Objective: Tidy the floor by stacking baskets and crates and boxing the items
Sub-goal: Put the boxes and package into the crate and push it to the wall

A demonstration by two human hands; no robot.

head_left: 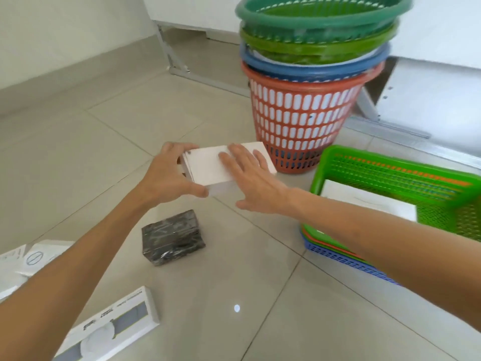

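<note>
Probably light, stiff white box, easily dented. Left hand gripping its end, fingers curled; right hand flat on lid, fingers straight. Best held by both short ends.

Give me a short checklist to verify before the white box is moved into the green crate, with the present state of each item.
1. Left hand grips the white box: ok.
2. Right hand lies flat on its lid: ok.
3. Lid fully closed: cannot tell.
4. Green crate has room beside the white sheet: ok.
5. Black wrapped block lies clear of the path: ok.
</note>
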